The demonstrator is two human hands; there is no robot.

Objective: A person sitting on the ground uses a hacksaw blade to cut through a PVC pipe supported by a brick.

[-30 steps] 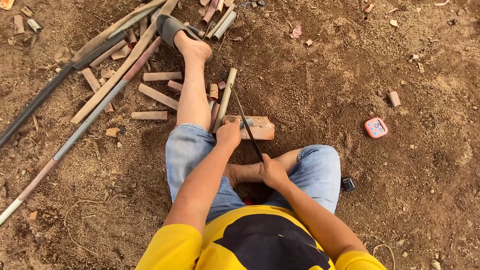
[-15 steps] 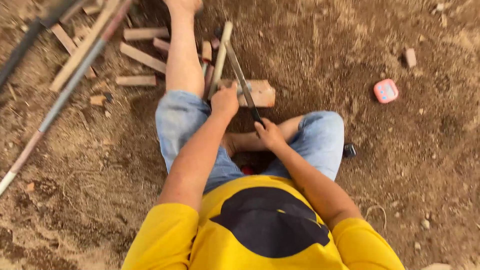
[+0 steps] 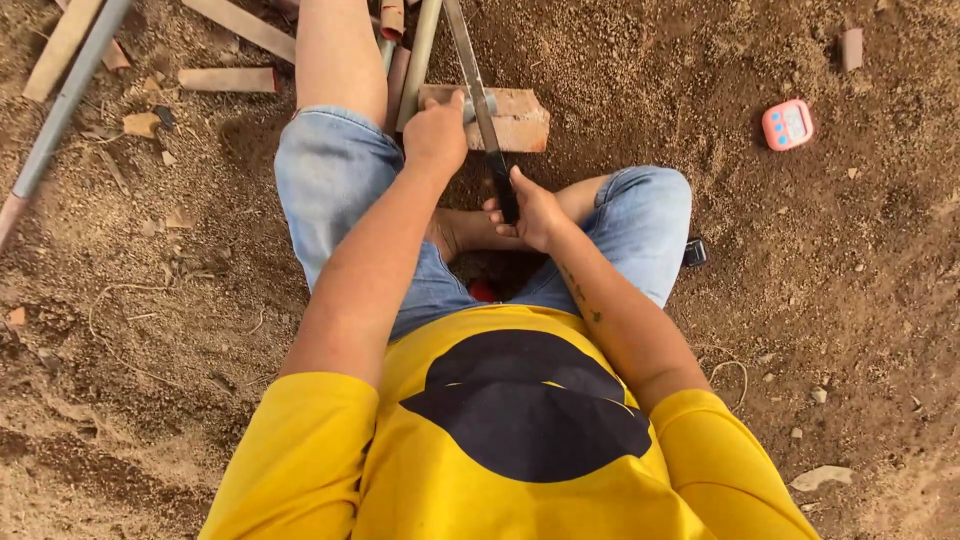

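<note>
Mid-cut: left hand (image 3: 434, 132) clamps grey pipe (image 3: 418, 62) on brick (image 3: 520, 118); right hand (image 3: 530, 212) grips hacksaw (image 3: 482, 105), blade toward 12 o'clock. Next stroke likely needs steady pipe.

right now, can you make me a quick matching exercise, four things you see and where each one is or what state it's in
Things:
1. left hand
2. right hand
3. brick
4. pink timer

Places or states:
A. lying alone on the dirt off to the right
B. gripping the saw's dark handle
C. pressing the grey pipe down
D. lying under the pipe and saw blade

Pairs: 1-C, 2-B, 3-D, 4-A
</note>
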